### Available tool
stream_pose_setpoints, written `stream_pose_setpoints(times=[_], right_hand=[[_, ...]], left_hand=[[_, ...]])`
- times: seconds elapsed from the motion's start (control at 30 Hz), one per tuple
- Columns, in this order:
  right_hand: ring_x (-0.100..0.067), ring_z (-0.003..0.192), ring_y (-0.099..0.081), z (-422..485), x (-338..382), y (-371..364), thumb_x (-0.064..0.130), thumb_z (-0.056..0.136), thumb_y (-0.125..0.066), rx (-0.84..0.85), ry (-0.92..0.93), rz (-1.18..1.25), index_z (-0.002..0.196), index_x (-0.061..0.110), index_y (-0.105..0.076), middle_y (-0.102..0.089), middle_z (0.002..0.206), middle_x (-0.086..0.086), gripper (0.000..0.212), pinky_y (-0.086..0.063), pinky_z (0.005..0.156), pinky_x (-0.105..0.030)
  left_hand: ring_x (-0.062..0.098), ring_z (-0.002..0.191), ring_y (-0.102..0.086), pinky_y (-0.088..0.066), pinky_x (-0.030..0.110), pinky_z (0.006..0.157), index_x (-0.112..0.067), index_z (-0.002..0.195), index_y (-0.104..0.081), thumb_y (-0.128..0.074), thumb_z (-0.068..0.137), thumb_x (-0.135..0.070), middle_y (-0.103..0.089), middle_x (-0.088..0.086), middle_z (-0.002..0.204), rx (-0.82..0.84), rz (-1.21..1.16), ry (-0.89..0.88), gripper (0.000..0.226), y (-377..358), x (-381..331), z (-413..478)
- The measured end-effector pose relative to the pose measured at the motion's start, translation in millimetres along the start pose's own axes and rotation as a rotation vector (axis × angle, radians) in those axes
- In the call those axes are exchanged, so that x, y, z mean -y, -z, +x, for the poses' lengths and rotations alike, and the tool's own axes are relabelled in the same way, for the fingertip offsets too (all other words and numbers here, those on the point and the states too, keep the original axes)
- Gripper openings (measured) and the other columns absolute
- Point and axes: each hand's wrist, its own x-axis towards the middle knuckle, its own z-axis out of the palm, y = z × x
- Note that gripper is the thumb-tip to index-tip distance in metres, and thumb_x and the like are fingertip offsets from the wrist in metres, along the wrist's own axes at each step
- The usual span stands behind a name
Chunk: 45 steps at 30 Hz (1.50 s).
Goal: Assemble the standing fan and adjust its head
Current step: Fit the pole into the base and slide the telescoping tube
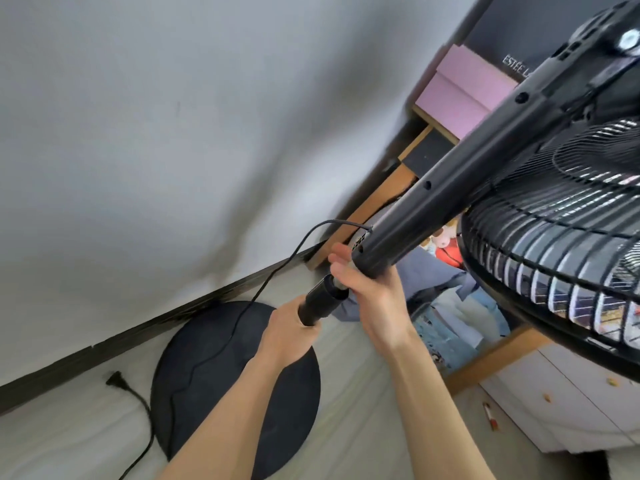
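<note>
Fan neck (pixel 446 188) gripped by right hand (pixel 374 299); left hand (pixel 287 337) closed round pole (pixel 320 301)

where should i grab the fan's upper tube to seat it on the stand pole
Grip the upper tube at its open lower end, from beneath, where the right hand holds it now. The tube tilts with the heavy fan cage above, so a low grip steers the mouth onto the stand pole, which the left hand steadies.
</note>
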Motion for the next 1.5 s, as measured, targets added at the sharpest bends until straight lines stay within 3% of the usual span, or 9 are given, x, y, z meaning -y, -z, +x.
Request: stream_pose_setpoints(times=[0.1,0.3,0.5,0.57,0.63,0.77,1.13,1.3,1.5], right_hand=[[-0.018,0.1,-0.07,-5.1,-3.9,-9.7,0.025,0.091,-0.072,-0.168,0.041,-0.171,0.1,0.011,-0.071,-0.076,0.1,-0.003,0.017,-0.058,0.093,-0.034],[-0.012,0.098,-0.069,0.4,-5.5,-15.4,0.042,0.094,-0.065,-0.19,-0.045,-0.194,0.097,0.013,-0.072,-0.078,0.088,0.004,0.031,-0.049,0.079,-0.021],[-0.018,0.103,-0.072,5.5,-8.6,-28.6,0.019,0.096,-0.067,-0.218,-0.003,-0.007,0.099,0.016,-0.069,-0.077,0.103,0.004,0.005,-0.051,0.095,-0.036],[-0.018,0.101,-0.073,6.3,-7.6,-30.9,0.009,0.094,-0.067,-0.24,0.037,0.075,0.099,0.018,-0.065,-0.077,0.106,0.001,0.011,-0.054,0.09,-0.03],[-0.017,0.079,-0.071,8.1,-9.4,-30.5,0.008,0.095,-0.065,-0.242,0.088,0.047,0.087,0.022,-0.065,-0.075,0.085,-0.001,0.016,-0.054,0.079,-0.028],[-0.013,0.05,-0.04,11.5,-12.4,-26.3,0.026,0.095,-0.068,-0.225,0.116,-0.025,0.059,0.022,-0.048,-0.043,0.052,0.005,0.041,-0.044,0.064,-0.034],[-0.014,0.048,-0.041,16.4,-13.4,-27.0,0.02,0.092,-0.072,-0.279,0.074,-0.05,0.05,0.028,-0.048,-0.044,0.048,0.005,0.048,-0.051,0.069,-0.037],[-0.011,0.047,-0.041,18.6,-1.1,-27.3,0.016,0.09,-0.073,-0.258,0.065,0.018,0.068,0.016,-0.045,-0.042,0.051,0.004,0.035,-0.05,0.061,-0.026],[-0.013,0.048,-0.038,16.9,18.0,-18.3,0.01,0.09,-0.072,-0.231,0.155,0.055,0.06,0.019,-0.042,-0.037,0.049,0.006,0.043,-0.047,0.065,-0.033]], left_hand=[[0.015,0.068,-0.062,-0.045,0.029,0.061,-0.039,0.078,-0.056,-0.063,0.08,-0.018,-0.067,-0.008,0.073,0.004,0.009,-0.013,0.023,-1.1,-0.4,1.8],[0.017,0.07,-0.064,-0.053,0.038,0.065,-0.037,0.083,-0.058,-0.061,0.08,-0.019,-0.068,-0.008,0.074,0.016,0.028,-0.009,0.019,-2.0,1.5,1.8],[0.017,0.066,-0.06,-0.053,0.039,0.065,-0.036,0.083,-0.057,-0.06,0.079,-0.022,-0.065,-0.008,0.071,0.032,0.044,-0.01,0.015,-1.1,6.2,7.6],[0.018,0.066,-0.06,-0.053,0.041,0.066,-0.035,0.082,-0.056,-0.061,0.079,-0.022,-0.065,-0.008,0.07,0.035,0.047,-0.017,0.014,-1.0,4.9,9.4],[0.019,0.068,-0.061,-0.054,0.043,0.067,-0.036,0.081,-0.056,-0.061,0.079,-0.022,-0.065,-0.007,0.071,0.04,0.045,-0.024,0.014,-1.3,4.5,10.0],[0.02,0.072,-0.062,-0.052,0.04,0.066,-0.036,0.079,-0.053,-0.06,0.079,-0.023,-0.065,-0.006,0.075,0.056,0.045,-0.032,0.015,-2.8,5.4,5.7],[0.021,0.076,-0.063,-0.053,0.039,0.068,-0.035,0.087,-0.057,-0.06,0.079,-0.024,-0.067,-0.005,0.08,0.059,0.031,-0.011,0.014,-2.7,6.0,4.5],[0.02,0.075,-0.063,-0.045,0.032,0.062,-0.034,0.093,-0.059,-0.06,0.079,-0.02,-0.067,-0.005,0.08,0.045,0.021,0.021,0.02,-0.4,8.3,4.3],[0.016,0.074,-0.061,-0.044,0.031,0.061,-0.042,0.089,-0.059,-0.061,0.078,-0.02,-0.066,-0.011,0.076,0.023,0.038,0.028,0.025,-3.5,9.4,0.4]])
